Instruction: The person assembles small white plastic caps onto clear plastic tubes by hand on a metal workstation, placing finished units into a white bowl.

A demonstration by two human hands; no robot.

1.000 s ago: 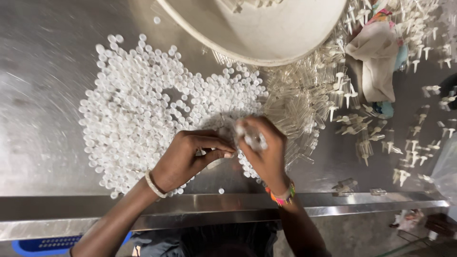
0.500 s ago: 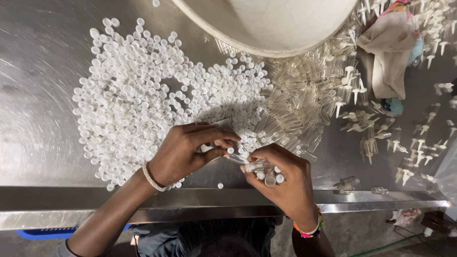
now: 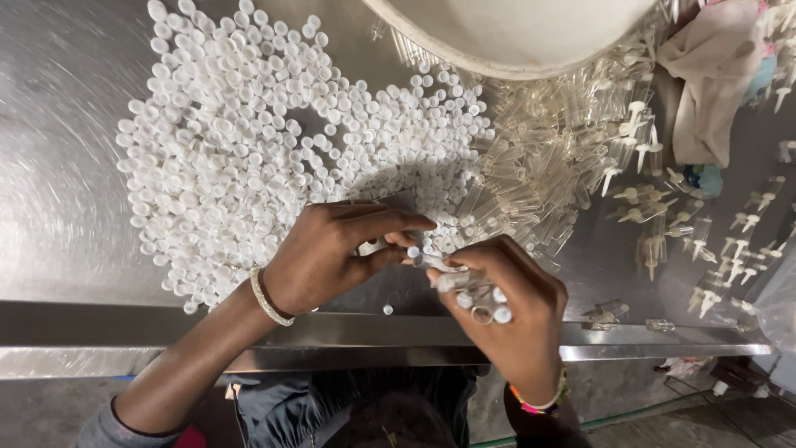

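Observation:
My right hand (image 3: 516, 307) grips a bunch of small clear plastic tubes (image 3: 473, 292), several with white caps on their ends. My left hand (image 3: 336, 249) pinches a small white cap (image 3: 413, 251) against the tip of one tube. Both hands hover just above the near edge of a steel table (image 3: 66, 207). A wide heap of loose white caps (image 3: 249, 141) lies under and beyond my left hand. A pile of empty clear tubes (image 3: 547, 158) spreads beyond my right hand.
A big white bowl (image 3: 514, 33) hangs over the far middle of the table. A crumpled cloth (image 3: 705, 91) lies at the far right, with capped tubes (image 3: 663, 216) scattered around it. One stray cap (image 3: 387, 309) sits at the table's raised front rim (image 3: 124, 319).
My right hand has drawn back toward me with the bunch of tubes. My left hand has closed in on the tube tip with a cap. The view has shifted slightly.

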